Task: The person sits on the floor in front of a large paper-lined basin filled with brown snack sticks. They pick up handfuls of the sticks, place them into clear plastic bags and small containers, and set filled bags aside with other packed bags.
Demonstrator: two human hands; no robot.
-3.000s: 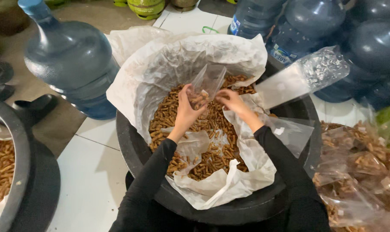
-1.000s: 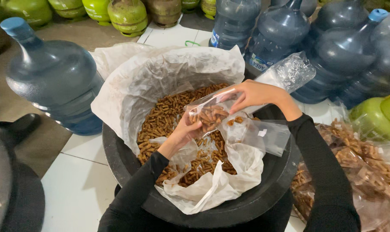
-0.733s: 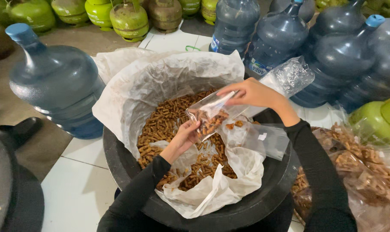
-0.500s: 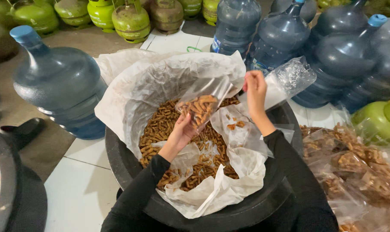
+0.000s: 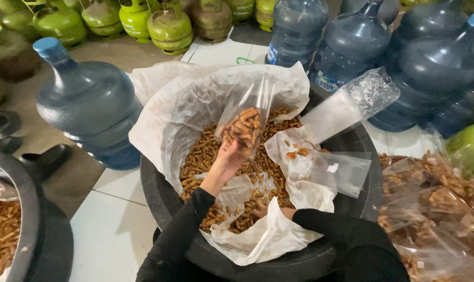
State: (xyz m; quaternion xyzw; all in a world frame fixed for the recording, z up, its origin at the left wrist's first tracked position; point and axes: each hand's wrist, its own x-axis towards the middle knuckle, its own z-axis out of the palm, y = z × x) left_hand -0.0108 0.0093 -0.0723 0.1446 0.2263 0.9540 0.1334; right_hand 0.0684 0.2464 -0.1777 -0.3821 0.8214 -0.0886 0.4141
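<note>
While the small clear bag (image 5: 246, 125) of brown stick snacks is held up over the middle of the black tub (image 5: 158, 201), its long axis is kept close to upright, open mouth at the top, fill settled in the lower half. The left hand (image 5: 229, 159) is clamped on the bag's bottom from below, fingers wrapped round it, so the bag sits directly above and slightly beyond that hand. The right hand (image 5: 262, 210) is well apart from the bag, down in the loose snacks (image 5: 203, 151) near the tub's near side, mostly hidden by a fold of the white paper liner (image 5: 179, 109); open or closed cannot be told. The left hand is therefore the nearer one; the bag lies up and away from the right. Spare empty clear bags (image 5: 347, 104) are laid over the tub's far right rim. Filled bags (image 5: 435, 209) are piled to the right, on the floor. Blue water jugs (image 5: 85, 104) and green gas cylinders (image 5: 169, 28) are stood around the tub.
</note>
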